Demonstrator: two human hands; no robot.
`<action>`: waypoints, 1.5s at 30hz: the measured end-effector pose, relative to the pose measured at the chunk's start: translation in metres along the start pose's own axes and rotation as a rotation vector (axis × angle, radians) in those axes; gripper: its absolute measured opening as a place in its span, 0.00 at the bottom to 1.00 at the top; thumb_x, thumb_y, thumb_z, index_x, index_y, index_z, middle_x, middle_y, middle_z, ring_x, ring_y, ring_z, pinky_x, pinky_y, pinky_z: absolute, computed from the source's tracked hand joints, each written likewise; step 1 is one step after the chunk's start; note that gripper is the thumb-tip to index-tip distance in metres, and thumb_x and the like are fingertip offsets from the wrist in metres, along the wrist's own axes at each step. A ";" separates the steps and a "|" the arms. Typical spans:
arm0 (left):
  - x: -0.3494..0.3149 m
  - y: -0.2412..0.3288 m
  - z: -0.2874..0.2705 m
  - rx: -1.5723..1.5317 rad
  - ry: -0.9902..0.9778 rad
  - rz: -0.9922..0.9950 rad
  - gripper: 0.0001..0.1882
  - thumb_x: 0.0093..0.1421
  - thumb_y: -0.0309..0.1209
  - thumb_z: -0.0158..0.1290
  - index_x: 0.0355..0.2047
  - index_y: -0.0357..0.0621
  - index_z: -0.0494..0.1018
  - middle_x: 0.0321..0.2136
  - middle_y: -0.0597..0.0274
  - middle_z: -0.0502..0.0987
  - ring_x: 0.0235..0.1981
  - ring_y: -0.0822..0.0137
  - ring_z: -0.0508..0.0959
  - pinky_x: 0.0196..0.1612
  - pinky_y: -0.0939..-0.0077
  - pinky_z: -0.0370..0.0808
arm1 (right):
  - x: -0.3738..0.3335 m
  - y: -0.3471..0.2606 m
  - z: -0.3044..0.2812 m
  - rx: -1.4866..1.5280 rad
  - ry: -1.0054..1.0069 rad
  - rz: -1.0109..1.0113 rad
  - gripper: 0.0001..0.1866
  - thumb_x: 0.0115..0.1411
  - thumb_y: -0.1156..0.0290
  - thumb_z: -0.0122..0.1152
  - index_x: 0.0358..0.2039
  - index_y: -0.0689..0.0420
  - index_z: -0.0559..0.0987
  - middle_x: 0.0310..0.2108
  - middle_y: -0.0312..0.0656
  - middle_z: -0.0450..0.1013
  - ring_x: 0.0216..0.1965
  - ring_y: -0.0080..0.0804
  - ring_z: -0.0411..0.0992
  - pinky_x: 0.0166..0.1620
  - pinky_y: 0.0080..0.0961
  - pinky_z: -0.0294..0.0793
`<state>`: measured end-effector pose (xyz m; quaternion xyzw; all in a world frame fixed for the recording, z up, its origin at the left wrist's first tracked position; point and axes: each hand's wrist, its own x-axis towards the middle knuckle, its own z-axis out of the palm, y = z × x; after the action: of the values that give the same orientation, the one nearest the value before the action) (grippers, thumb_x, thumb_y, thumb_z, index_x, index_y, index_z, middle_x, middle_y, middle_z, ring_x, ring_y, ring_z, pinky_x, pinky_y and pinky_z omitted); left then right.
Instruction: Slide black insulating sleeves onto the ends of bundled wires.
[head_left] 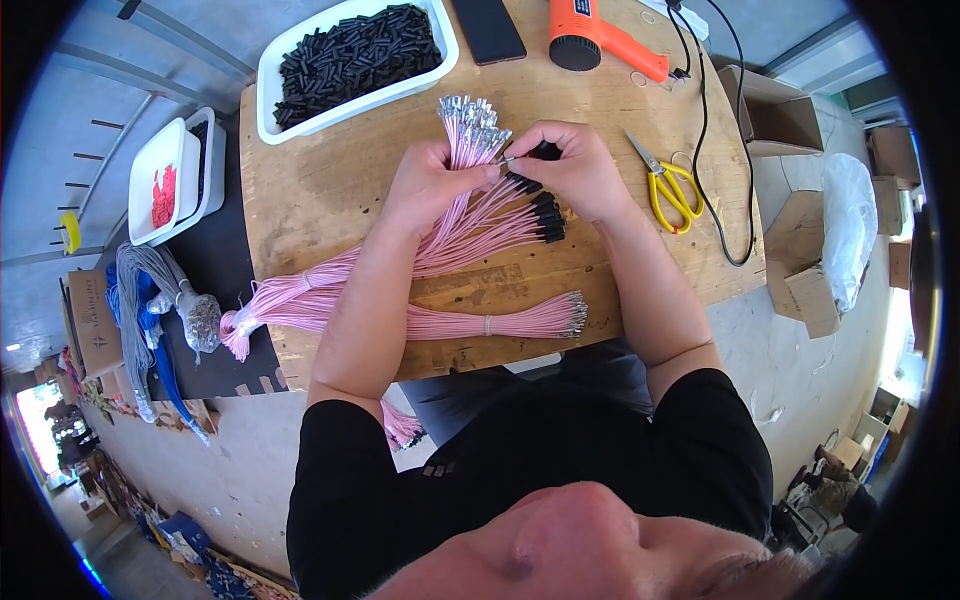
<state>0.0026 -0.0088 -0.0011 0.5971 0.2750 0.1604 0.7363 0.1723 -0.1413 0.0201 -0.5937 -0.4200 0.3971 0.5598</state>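
My left hand (432, 185) is closed around a bundle of pink wires (470, 148), whose bare metal terminals fan out above the thumb. Close beside it, my right hand (575, 170) is pinched, its fingertips meeting the left thumb at a wire's end. Black sleeves (546, 150) show in the curl of my right fingers; the exact grip at the tips is too small to make out. Below the hands, other pink wires end in black sleeves (548, 218). A tied bundle of pink wires (500, 322) with bare terminals lies nearer me.
A white tub (268, 95) of short black sleeves stands at the far left, by a black phone (488, 28). An orange heat gun (585, 38) and yellow-handled scissors (672, 195) lie to the right, near a black cable (702, 130). Grey wire bundles (165, 275) hang at left.
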 end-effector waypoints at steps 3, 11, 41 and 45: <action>0.001 -0.004 -0.001 0.034 -0.008 0.013 0.09 0.54 0.23 0.64 0.35 0.32 0.80 0.30 0.58 0.83 0.29 0.72 0.81 0.35 0.78 0.77 | 0.003 0.009 -0.002 0.143 -0.022 0.062 0.09 0.58 0.82 0.65 0.40 0.64 0.82 0.33 0.36 0.78 0.30 0.16 0.72 0.35 0.14 0.72; 0.002 0.001 -0.002 -0.065 0.000 -0.010 0.08 0.56 0.22 0.63 0.37 0.33 0.78 0.30 0.58 0.81 0.30 0.70 0.80 0.36 0.77 0.77 | 0.014 0.014 -0.020 0.887 0.107 0.230 0.17 0.65 0.81 0.50 0.55 0.70 0.71 0.37 0.40 0.71 0.31 0.21 0.65 0.27 0.12 0.61; 0.003 -0.001 -0.009 -0.200 0.011 -0.038 0.12 0.54 0.25 0.65 0.37 0.30 0.79 0.29 0.55 0.81 0.30 0.68 0.80 0.37 0.76 0.77 | 0.006 0.010 0.008 0.429 0.109 0.178 0.09 0.60 0.81 0.64 0.42 0.63 0.81 0.31 0.36 0.78 0.23 0.12 0.62 0.24 0.10 0.57; -0.001 0.007 -0.007 -0.165 -0.014 -0.051 0.12 0.54 0.25 0.65 0.36 0.32 0.78 0.28 0.57 0.81 0.30 0.69 0.79 0.38 0.76 0.76 | 0.006 0.014 0.008 0.418 0.128 0.135 0.09 0.60 0.81 0.64 0.42 0.63 0.82 0.26 0.30 0.74 0.22 0.12 0.60 0.23 0.11 0.55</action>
<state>-0.0013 -0.0025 0.0050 0.5283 0.2707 0.1596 0.7888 0.1676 -0.1338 0.0057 -0.5156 -0.2515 0.4735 0.6684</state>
